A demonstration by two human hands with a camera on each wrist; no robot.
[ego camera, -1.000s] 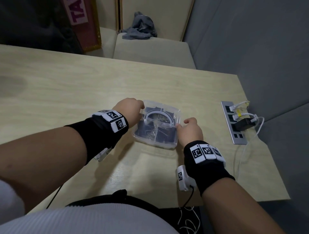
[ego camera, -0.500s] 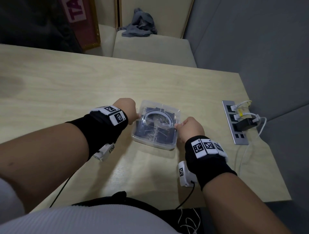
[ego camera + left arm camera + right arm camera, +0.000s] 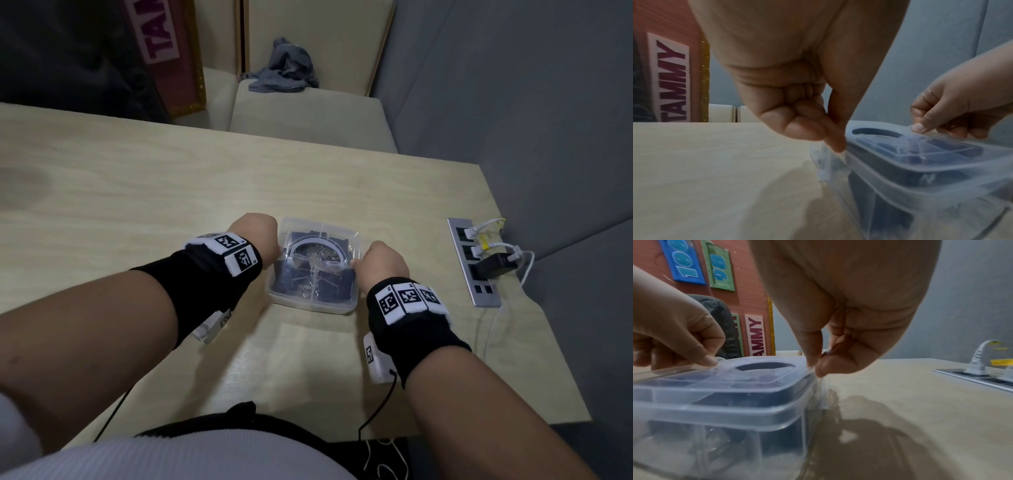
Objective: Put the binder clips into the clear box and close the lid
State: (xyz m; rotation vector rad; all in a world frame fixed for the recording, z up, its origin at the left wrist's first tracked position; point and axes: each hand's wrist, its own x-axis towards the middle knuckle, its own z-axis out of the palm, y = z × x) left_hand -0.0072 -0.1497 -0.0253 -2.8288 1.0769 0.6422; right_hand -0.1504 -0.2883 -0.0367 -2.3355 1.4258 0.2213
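The clear box (image 3: 310,304) sits on the wooden table between my hands, its clear lid (image 3: 320,251) lying on top. Dark binder clips (image 3: 330,286) show through the plastic. My left hand (image 3: 261,236) is at the box's left side; in the left wrist view its curled fingertips (image 3: 835,144) pinch the lid's side latch (image 3: 824,164). My right hand (image 3: 381,263) is at the right side, where thumb and finger (image 3: 824,368) pinch the other latch (image 3: 821,394). The lid (image 3: 715,386) covers the box (image 3: 725,426) and the clips (image 3: 777,398).
A grey power strip (image 3: 474,270) with white plugs and a black charger lies near the table's right edge, cables trailing off it. Beyond the table's far edge stands a beige seat with a grey cloth (image 3: 284,68). A red lettered board (image 3: 164,51) leans at the back left.
Both hands have slid from the lid's top corners out to its left and right side edges. The box has stayed in place on the table.
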